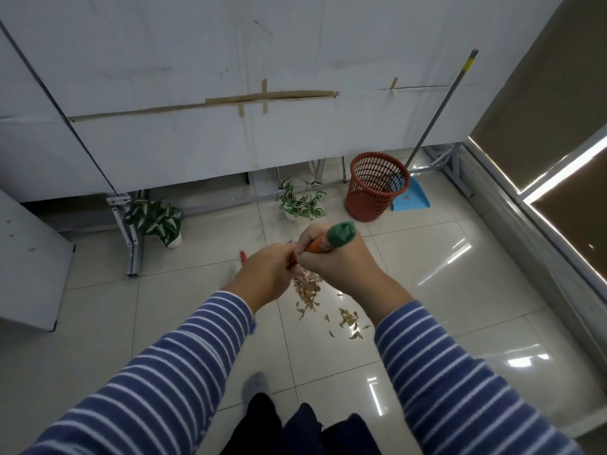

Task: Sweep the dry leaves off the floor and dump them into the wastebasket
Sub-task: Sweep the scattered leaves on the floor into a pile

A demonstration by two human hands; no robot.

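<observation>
**Leaves heaped on the tiles, basket waiting by the wall**

The dry leaves (308, 292) lay on the glossy pale floor tiles (427, 274) as a small tan pile, with a looser scatter of single curled bits trailing off to its right and nearer side. The broom handle (320, 245), orange with a green cap (341, 235) at its top, slanted down over the pile; its lower part and head were hidden. The wastebasket (376, 186), a reddish-orange plastic mesh bin, stood upright well beyond the leaves near the wall. A blue dustpan (412, 198) with a long grey pole stood just beside it on the right, its pan touching the floor.
</observation>
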